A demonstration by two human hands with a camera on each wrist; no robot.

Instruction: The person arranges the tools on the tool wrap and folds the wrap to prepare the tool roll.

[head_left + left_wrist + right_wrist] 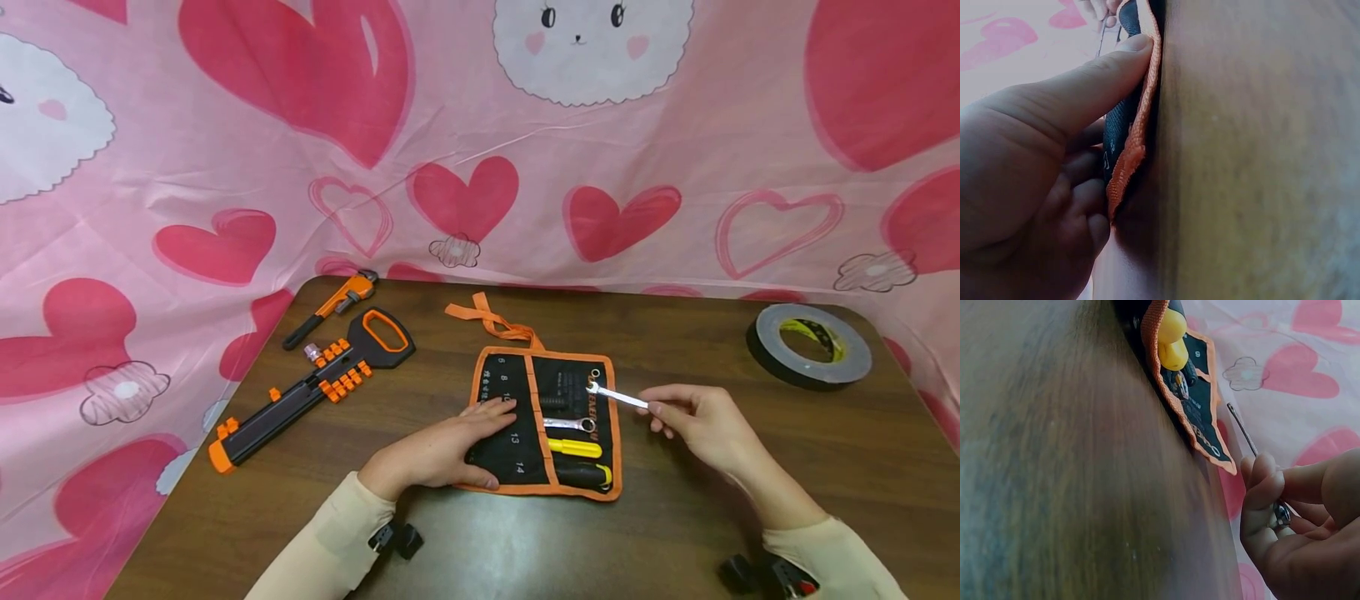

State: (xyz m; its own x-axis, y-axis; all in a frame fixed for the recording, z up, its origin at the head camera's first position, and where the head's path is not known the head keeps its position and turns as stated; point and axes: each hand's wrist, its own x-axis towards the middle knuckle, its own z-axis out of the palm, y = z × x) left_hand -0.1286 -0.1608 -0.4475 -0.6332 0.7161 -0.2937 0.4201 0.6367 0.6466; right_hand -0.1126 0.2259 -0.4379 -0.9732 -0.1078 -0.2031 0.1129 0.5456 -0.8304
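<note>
A black tool pouch with orange edging lies unrolled on the table. My left hand rests on its left part with the fingers spread. In the left wrist view the thumb lies on the orange edging. Beside the pouch's right edge, my right hand pinches a small silver wrench between thumb and fingers. The wrench's open end is over the pouch. Pouch pockets hold another wrench, a yellow handle and a black-and-yellow handle. My right fingers hide the held wrench's other end in the head view.
An orange pipe wrench lies at the back left, beside a long black-and-orange tool holder. A roll of tape lies at the back right. Orange ties trail behind the pouch. Pink heart-print cloth hangs behind the table.
</note>
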